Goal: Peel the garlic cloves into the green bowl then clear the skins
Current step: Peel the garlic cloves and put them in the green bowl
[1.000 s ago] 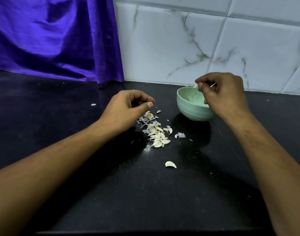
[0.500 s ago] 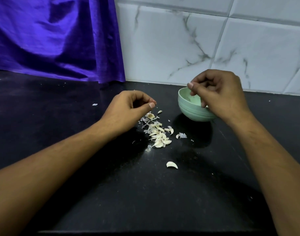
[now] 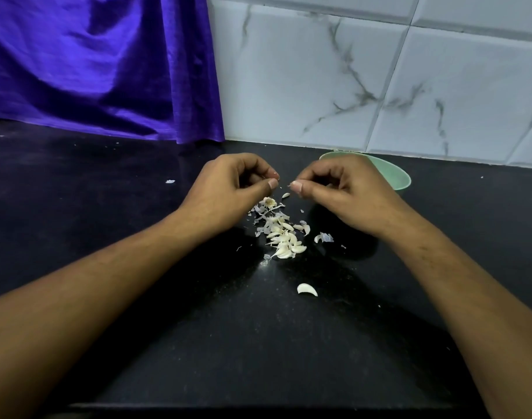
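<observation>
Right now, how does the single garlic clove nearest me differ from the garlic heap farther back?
The single clove lies alone on the black counter; the heap is many cloves packed together. The single clove has no loose skin around it; the heap is mixed with papery skins. Both are pale and lie outside the green bowl.

Surface (image 3: 258, 343) black with fine pale speckle, green bowl (image 3: 394, 176) pale mint right of centre, garlic cloves (image 3: 284, 240) cream-white mid-frame, skins (image 3: 326, 237) pale lilac-grey among them, cloth (image 3: 92, 65) deep glossy purple upper left, wall tiles (image 3: 349, 86) white with grey marble veining upper right.
</observation>
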`<move>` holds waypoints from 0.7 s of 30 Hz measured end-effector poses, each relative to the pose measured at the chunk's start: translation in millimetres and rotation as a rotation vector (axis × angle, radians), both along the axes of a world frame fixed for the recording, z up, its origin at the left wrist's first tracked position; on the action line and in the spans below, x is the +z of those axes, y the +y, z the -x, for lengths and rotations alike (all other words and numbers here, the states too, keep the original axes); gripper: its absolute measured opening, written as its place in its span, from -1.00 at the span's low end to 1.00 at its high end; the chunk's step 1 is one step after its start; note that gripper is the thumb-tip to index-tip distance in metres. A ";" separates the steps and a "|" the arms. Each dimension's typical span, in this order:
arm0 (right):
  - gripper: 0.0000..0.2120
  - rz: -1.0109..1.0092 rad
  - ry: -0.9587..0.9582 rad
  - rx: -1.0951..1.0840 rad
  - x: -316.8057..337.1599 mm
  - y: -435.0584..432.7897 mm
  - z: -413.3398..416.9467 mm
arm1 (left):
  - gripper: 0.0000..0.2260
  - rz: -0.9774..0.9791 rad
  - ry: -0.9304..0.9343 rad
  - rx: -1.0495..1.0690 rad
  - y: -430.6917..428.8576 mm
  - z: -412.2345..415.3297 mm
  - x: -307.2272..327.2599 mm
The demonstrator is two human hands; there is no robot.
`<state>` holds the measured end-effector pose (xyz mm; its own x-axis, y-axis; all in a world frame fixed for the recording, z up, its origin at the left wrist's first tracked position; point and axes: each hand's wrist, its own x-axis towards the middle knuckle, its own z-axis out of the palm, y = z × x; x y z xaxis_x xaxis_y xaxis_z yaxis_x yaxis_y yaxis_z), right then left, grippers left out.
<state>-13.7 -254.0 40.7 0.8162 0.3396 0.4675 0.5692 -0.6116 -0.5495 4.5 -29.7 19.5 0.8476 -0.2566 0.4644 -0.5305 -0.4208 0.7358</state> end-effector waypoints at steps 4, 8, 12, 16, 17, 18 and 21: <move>-0.92 -0.030 0.096 -0.001 2.5 -0.9 0.9 | -0.82 0.007 0.003 0.003 0.6 0.5 2.1; -0.85 0.147 0.143 -0.040 6.9 -2.5 4.8 | -0.65 -0.045 0.019 0.031 2.0 -0.5 2.7; -0.73 0.258 0.354 -0.065 9.1 -6.1 4.9 | -0.58 -0.056 0.044 0.008 1.4 0.7 1.6; -0.75 0.317 0.445 -0.093 5.8 -7.9 2.2 | -0.63 -0.028 0.061 -0.029 -0.5 0.9 -1.3; -0.79 0.323 0.461 -0.089 4.7 -6.8 2.2 | -0.66 -0.041 0.047 -0.032 -0.8 0.7 -2.2; -0.83 0.320 0.474 -0.083 3.6 -5.7 1.8 | -0.70 -0.053 0.038 -0.034 -0.8 0.9 -2.7; -0.87 0.308 0.487 -0.076 2.5 -2.9 2.1 | -0.75 -0.071 0.039 -0.041 -0.8 0.9 -3.8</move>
<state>-15.9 -256.9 43.2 0.9398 0.3326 -0.0788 0.2440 -0.8141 -0.5269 3.6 -30.5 15.7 0.8528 -0.3226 0.4106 -0.5199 -0.4515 0.7252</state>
